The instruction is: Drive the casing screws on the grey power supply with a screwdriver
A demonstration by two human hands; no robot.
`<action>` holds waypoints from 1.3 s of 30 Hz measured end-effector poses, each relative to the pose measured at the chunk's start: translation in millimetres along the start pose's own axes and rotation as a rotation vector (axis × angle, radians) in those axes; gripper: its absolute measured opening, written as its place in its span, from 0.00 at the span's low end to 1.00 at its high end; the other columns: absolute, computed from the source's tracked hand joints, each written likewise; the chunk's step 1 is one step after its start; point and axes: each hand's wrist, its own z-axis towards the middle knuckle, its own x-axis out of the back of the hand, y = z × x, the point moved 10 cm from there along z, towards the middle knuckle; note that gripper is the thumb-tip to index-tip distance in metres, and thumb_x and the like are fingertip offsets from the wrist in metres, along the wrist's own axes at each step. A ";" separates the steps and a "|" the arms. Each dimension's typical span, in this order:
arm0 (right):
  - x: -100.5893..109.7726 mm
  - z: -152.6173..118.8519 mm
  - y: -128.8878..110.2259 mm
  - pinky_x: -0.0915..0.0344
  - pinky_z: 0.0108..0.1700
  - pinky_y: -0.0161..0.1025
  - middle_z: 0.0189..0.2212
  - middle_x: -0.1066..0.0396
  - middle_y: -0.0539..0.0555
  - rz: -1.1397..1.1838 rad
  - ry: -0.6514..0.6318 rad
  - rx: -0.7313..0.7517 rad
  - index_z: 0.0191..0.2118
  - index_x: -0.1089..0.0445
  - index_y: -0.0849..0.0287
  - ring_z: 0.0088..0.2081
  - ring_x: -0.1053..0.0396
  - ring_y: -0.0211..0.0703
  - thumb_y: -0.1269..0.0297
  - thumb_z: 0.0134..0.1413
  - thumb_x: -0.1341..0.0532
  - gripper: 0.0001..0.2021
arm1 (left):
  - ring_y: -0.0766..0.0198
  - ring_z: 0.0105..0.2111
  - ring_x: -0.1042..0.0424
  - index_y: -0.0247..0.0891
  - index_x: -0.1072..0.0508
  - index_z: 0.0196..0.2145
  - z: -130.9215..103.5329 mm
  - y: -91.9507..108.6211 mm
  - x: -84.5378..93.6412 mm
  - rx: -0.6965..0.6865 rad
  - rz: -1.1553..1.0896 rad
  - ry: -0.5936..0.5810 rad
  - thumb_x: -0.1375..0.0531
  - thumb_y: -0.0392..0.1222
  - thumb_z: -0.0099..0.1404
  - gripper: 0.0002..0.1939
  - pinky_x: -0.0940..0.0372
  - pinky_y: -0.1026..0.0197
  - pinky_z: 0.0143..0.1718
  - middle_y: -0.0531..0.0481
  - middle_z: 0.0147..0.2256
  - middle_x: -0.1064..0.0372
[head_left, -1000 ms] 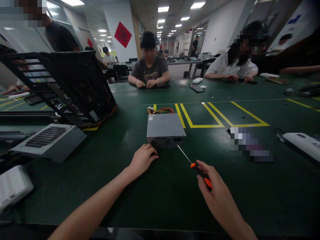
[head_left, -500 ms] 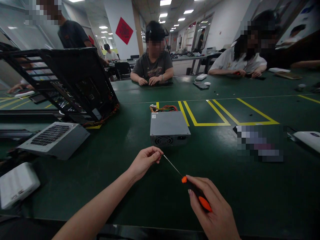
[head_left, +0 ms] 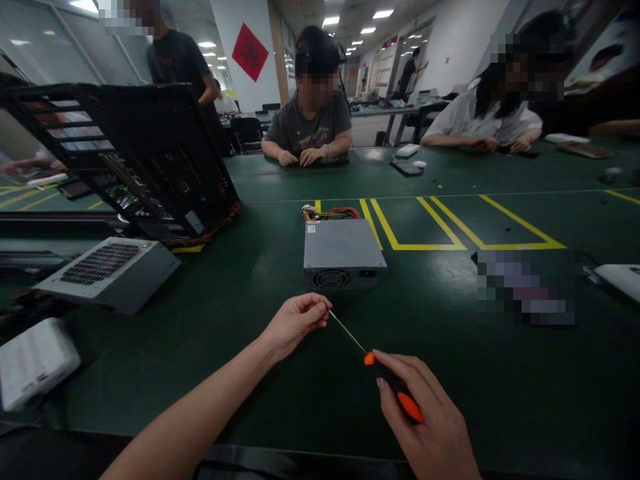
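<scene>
My right hand (head_left: 425, 407) is wrapped round the black and orange handle of a screwdriver (head_left: 349, 332), whose thin metal shaft slants up and left. At the far end of the shaft, my left hand (head_left: 299, 323) is closed, thumb and fingers pinched around the tip. Whether a small part sits between those fingers is hidden. Just beyond my left hand a grey power supply (head_left: 345, 245) rests on the green table (head_left: 280, 407), its fan grille and socket facing me and its coloured cables bunched behind.
An open black computer case (head_left: 145, 153) stands at the left, with a second power supply (head_left: 113, 273) and a white box-shaped device (head_left: 37, 363) nearer me. A blurred-out flat object (head_left: 525, 288) lies at right. Yellow tape (head_left: 430, 247) marks the table. Across it sit people (head_left: 315, 113).
My view has tilted and shifted slightly. Both hands keep the same hold on the screwdriver. A standing person at the back left has shifted right in view.
</scene>
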 end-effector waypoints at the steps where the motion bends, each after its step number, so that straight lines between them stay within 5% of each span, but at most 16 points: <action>1: -0.3 -0.1 -0.3 0.33 0.41 0.39 0.39 0.34 0.54 -0.002 0.001 0.005 0.48 0.41 0.54 0.40 0.34 0.42 0.69 0.53 0.47 0.15 | 0.73 0.28 0.37 0.33 0.30 0.31 0.1 -0.1 0.3 0.001 0.005 0.004 0.39 0.40 0.55 0.07 0.41 0.67 0.33 0.53 0.27 0.37; 16: 1.7 -0.2 -2.2 0.32 0.39 0.42 0.37 0.32 0.55 -0.041 0.027 0.036 0.48 0.39 0.55 0.38 0.32 0.44 0.69 0.52 0.46 0.16 | 0.72 0.27 0.38 0.33 0.30 0.31 0.9 -1.4 1.3 0.002 0.081 0.036 0.38 0.44 0.54 0.10 0.41 0.66 0.33 0.53 0.27 0.37; 25: 0.4 -4.3 -7.2 0.31 0.36 0.39 0.37 0.32 0.56 -0.106 0.051 0.134 0.50 0.39 0.55 0.37 0.32 0.43 0.72 0.51 0.45 0.19 | 0.71 0.29 0.36 0.35 0.30 0.33 6.5 5.0 -0.2 -0.092 0.403 -0.005 0.43 0.44 0.58 0.09 0.41 0.66 0.33 0.54 0.28 0.35; 29: -4.4 -7.3 12.9 0.30 0.37 0.37 0.38 0.31 0.54 -0.009 0.017 -0.045 0.49 0.39 0.53 0.38 0.31 0.42 0.67 0.52 0.45 0.17 | 0.70 0.29 0.35 0.35 0.30 0.36 11.3 6.0 -8.9 -0.071 0.365 -0.022 0.42 0.42 0.57 0.10 0.40 0.65 0.34 0.53 0.30 0.34; 33: -14.4 -14.8 38.2 0.31 0.39 0.35 0.39 0.30 0.53 0.177 -0.011 -0.293 0.47 0.38 0.54 0.39 0.30 0.41 0.64 0.54 0.47 0.13 | 0.70 0.29 0.33 0.34 0.33 0.38 20.5 -2.4 -16.5 -0.008 0.080 0.051 0.37 0.38 0.53 0.14 0.37 0.64 0.35 0.52 0.30 0.33; 39: -9.9 -19.6 60.5 0.31 0.40 0.39 0.41 0.30 0.57 0.383 0.110 -0.478 0.47 0.38 0.56 0.41 0.31 0.44 0.60 0.54 0.47 0.15 | 0.66 0.36 0.31 0.31 0.35 0.41 25.1 -18.1 -32.8 0.042 -0.143 0.064 0.37 0.35 0.54 0.17 0.37 0.63 0.41 0.44 0.36 0.31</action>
